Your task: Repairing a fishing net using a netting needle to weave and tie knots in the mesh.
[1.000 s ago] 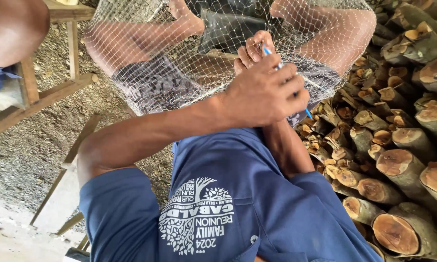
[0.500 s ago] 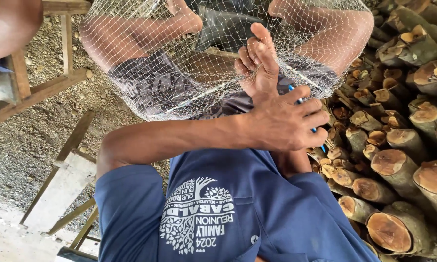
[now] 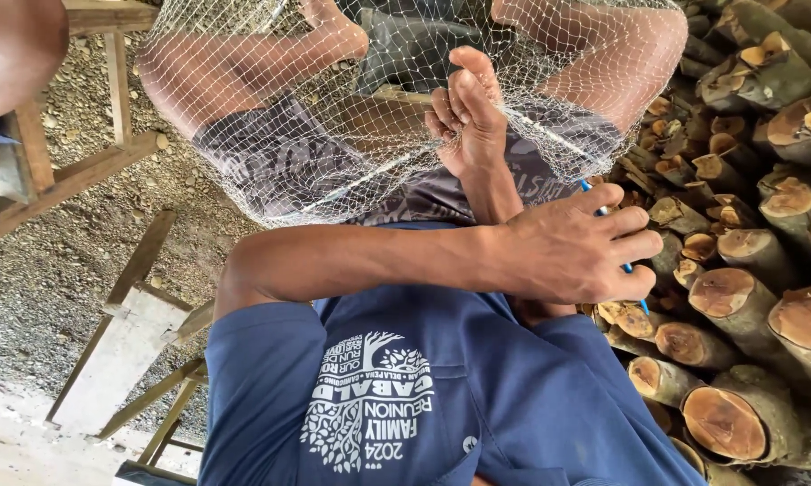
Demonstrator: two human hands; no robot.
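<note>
both hands [image 3: 567, 256] on blue netting needle [image 3: 627, 267], fishing net [image 3: 333, 135] above

The blue tool [image 3: 627, 266] mostly disappears under the fingers of the left hand [image 3: 572, 252], only short bits poking out. The right hand [image 3: 466, 117] sits behind the net [image 3: 333, 144], its wrist covered by the left forearm. Logs [image 3: 747, 297] run off the right edge. The net's top is cut off.

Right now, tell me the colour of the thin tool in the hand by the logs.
Blue: the thin tool, gripped in that hand, head view.
</note>
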